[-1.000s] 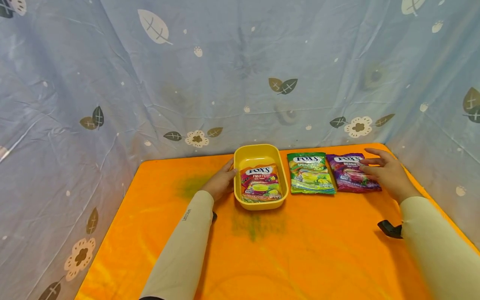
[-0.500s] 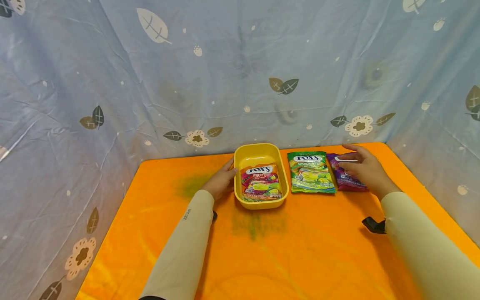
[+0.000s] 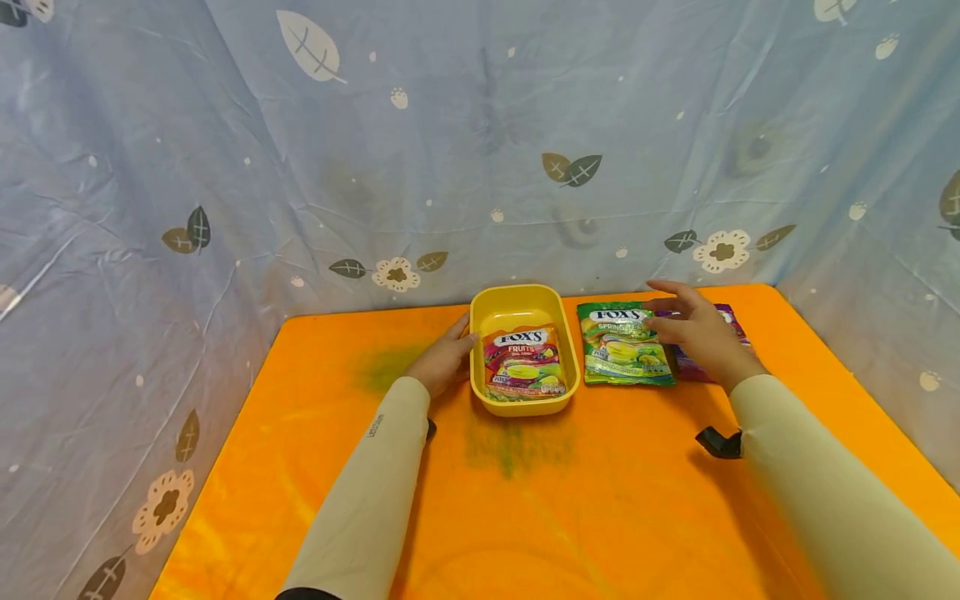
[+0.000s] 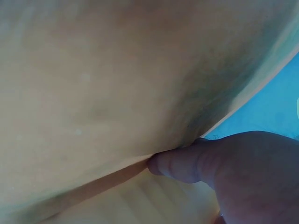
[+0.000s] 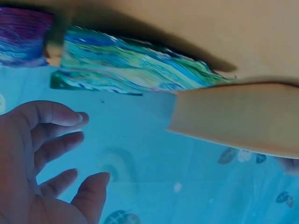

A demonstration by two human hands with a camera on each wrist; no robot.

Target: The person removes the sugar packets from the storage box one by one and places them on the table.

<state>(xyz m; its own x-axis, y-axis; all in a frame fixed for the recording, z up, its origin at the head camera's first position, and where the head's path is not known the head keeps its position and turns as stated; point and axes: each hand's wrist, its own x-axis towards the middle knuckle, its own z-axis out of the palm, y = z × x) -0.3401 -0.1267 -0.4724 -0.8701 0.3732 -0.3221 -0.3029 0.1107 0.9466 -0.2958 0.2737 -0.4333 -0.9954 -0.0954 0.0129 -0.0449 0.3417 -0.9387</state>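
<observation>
My left hand (image 3: 442, 362) holds the left wall of a yellow rectangular tub (image 3: 525, 408), its thumb (image 4: 182, 163) against the rim in the left wrist view. Inside the tub lies an orange-and-red FOX'S Fruits candy bag (image 3: 523, 367). Above the right part of a green FOX'S Spring Tea candy bag (image 3: 621, 350) hovers my right hand (image 3: 701, 337), fingers spread and slightly bent, holding nothing. A purple FOX'S Berries candy bag (image 3: 690, 367) lies beyond the green one and is partly covered by that hand. The right wrist view shows a gap between the fingers and the green bag (image 5: 131, 60).
An orange cloth (image 3: 570, 500) covers the table under everything. Grey-blue curtain (image 3: 450, 167) with leaf and flower prints closes off the back and both sides. A black strap end (image 3: 720, 442) sticks out from my right wrist.
My right hand has moved left, from over the purple candy bag toward the green one. My left hand, the tub and all the bags stay where they were.
</observation>
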